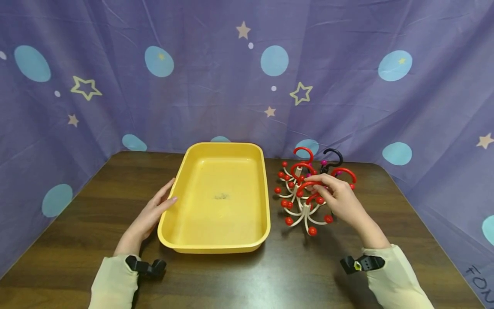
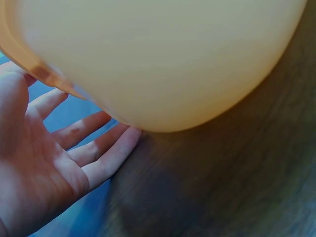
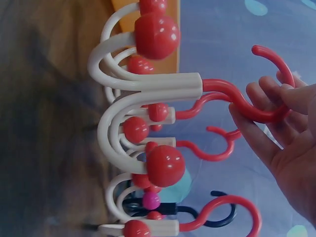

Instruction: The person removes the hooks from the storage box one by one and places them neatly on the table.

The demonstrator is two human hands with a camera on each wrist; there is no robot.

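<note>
My left hand (image 1: 152,212) is at the left side of a yellow plastic tub (image 1: 214,249), its thumb over the rim. In the left wrist view its fingers (image 2: 116,153) are fairly straight and spread, the tips against the tub's outer wall. My right hand (image 1: 339,197) pinches the red hook of a multi-arm hanger (image 1: 306,209) with white curved arms and red ball tips. In the right wrist view, this hanger (image 3: 177,86) points its balls toward the table, with thumb and fingers around the hook's bend.
Behind the held hanger stand several similar red-hooked hangers (image 1: 296,187) close together, their hooks overlapping in view. Among them is a black hanger (image 1: 335,158) with pink balls. All stand right of the tub on a dark wooden table (image 1: 247,283). A purple patterned curtain (image 1: 216,86) borders the table's back.
</note>
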